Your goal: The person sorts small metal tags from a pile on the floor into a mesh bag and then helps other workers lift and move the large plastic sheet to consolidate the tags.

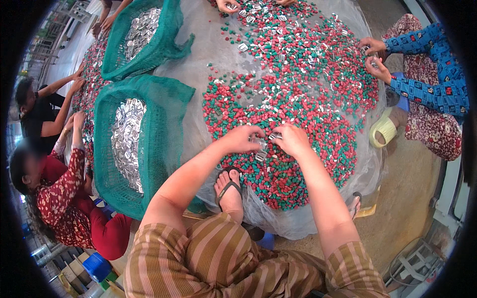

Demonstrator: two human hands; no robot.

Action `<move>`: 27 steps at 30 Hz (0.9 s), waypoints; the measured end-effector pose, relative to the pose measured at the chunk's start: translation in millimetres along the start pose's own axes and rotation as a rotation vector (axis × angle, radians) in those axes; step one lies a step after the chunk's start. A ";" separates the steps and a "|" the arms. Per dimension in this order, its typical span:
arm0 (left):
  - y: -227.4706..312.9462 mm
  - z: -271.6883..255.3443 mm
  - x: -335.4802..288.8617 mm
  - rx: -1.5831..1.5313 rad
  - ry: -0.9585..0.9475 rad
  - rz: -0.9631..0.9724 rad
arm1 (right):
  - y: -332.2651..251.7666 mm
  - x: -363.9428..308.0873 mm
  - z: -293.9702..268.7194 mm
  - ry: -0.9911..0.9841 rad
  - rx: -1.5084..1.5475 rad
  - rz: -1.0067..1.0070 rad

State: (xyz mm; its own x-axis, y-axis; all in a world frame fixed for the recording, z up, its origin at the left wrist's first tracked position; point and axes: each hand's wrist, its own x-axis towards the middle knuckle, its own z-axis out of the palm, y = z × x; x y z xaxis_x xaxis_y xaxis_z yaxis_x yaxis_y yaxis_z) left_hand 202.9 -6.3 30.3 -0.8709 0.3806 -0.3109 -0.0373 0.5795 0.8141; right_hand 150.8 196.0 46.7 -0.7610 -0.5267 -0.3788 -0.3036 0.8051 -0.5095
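Observation:
Small red and green cone-shaped pieces (238,99), mixed with silvery metal buckles, are spread over a translucent sheet (196,129) in front of me. My left hand (243,138) is over the near part of the spread, its fingers curled around shiny metal buckles (259,143). Another slotted buckle (261,156) shows just below those fingertips. Close by on the right, my right hand (292,139) pinches a metal buckle (275,135) between thumb and fingers. The two hands' fingertips are nearly together.
Left of the spread, a green mesh-lined basket (169,107) holds many metal buckles; a similar basket (171,25) stands beyond it. Co-workers' hands (376,59) are at the right edge, others at the far edge and left. My sandalled foot (229,196) rests by the sheet's near edge.

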 end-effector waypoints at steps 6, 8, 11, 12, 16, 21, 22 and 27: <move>14.3 12.9 -0.2 -0.007 0.011 -0.030 | 3.7 1.4 -2.7 0.128 0.092 0.092; 6.2 3.6 -2.3 -0.272 -0.052 -0.100 | 23.6 5.0 -2.8 0.223 0.393 0.186; 16.1 -24.2 -16.2 -0.605 -0.110 -0.375 | 49.6 -6.7 -15.3 0.071 1.311 0.332; 16.4 -31.5 -21.0 -0.658 -0.071 -0.359 | 57.0 -13.0 -14.5 0.109 1.603 0.249; 20.8 -91.1 -56.2 -0.357 0.312 -0.273 | 46.6 -32.4 -23.3 0.255 1.751 0.291; 13.4 -181.1 -129.5 0.497 1.078 -0.540 | 59.2 -36.9 9.3 0.249 0.857 0.038; 17.8 -188.4 -144.1 0.761 1.150 -0.930 | 40.4 -38.6 5.1 0.166 0.648 0.090; 29.9 -166.3 -135.2 1.098 1.091 -0.587 | 16.6 -39.6 12.6 0.167 0.142 0.167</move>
State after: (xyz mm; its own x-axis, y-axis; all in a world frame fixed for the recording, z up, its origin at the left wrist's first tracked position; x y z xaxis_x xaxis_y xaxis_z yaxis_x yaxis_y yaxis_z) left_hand 238.0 -160.3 178.3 -0.7931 -0.4378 0.4234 -0.5355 0.8324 -0.1425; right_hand 183.1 226.8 43.5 -0.8811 -0.3284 -0.3403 -0.0917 0.8246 -0.5582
